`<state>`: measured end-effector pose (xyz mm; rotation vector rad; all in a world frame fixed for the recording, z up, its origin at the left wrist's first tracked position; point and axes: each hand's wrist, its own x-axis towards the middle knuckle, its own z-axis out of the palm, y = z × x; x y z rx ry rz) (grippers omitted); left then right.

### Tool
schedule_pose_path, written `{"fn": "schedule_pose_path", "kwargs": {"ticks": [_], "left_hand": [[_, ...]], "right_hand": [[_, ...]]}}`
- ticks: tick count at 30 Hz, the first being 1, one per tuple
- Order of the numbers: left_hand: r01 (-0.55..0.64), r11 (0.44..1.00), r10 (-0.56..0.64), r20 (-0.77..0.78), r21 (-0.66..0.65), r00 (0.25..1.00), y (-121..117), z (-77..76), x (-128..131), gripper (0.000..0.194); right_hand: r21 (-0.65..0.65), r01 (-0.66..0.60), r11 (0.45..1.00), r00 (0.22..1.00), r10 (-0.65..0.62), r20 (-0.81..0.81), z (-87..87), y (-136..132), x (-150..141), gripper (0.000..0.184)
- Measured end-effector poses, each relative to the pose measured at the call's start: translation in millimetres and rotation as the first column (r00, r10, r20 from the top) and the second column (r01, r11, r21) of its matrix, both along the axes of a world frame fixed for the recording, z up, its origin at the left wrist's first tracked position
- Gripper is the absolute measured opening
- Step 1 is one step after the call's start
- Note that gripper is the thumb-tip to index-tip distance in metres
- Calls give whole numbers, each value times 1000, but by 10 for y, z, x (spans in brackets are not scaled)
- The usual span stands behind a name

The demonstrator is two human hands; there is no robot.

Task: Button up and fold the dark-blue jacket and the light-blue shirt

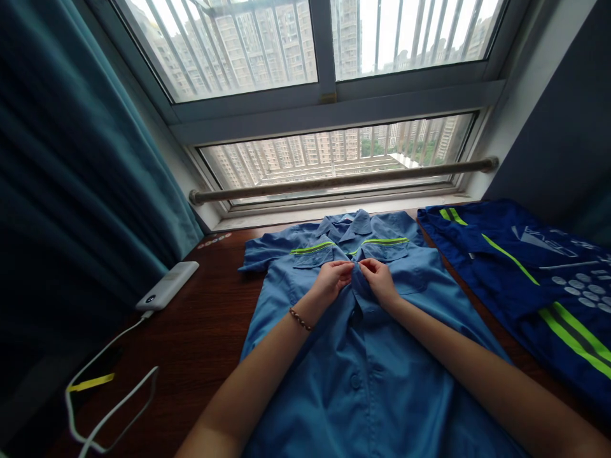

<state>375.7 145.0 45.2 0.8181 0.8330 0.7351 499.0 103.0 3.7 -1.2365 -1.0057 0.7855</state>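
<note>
Light-blue shirt (377, 337) is being pinched by fingers (344, 264) of left hand (329, 282) and right hand (380, 283), collar (361, 224) being seen beyond them.

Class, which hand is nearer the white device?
Left. The left hand, on the light-blue shirt, is right of the white device; the right hand is farther right.

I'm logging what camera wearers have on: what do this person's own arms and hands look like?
The left hand and right hand are ungloved, and no sleeves show. At the left wrist is a thin, dark bracelet that looks braided or beaded; the right shows no bracelet or watch.
</note>
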Motion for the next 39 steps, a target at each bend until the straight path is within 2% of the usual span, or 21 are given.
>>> {"fn": "schedule_pose_path", "kwargs": {"ticks": [3,5,15,22,30,35,39], "left_hand": [[-1,1000,1,5,-9,1000,6,11,-7,14],[-20,1000,20,21,-18,1000,14,12,-14,13],[-107,993,108,15,-39,994,22,-16,5,10],[-178,984,179,20,-25,984,3,-52,11,16],[-43,996,51,93,-80,994,39,49,-31,10],[-82,995,86,75,-63,993,17,15,-30,18],[-90,995,89,30,40,996,-3,7,-22,20]], "right_hand": [[80,61,995,986,-73,148,35,-42,-33,25],[114,61,992,980,-81,180,65,-66,-47,24],[99,62,993,994,-70,86,54,-48,-55,25],[123,62,991,987,-78,138,95,-97,-118,26],[180,115,977,959,-156,236,98,-114,-115,25],[197,96,976,942,-153,298,128,-129,-123,23],[168,94,981,940,-143,310,185,-75,-32,19]]}}
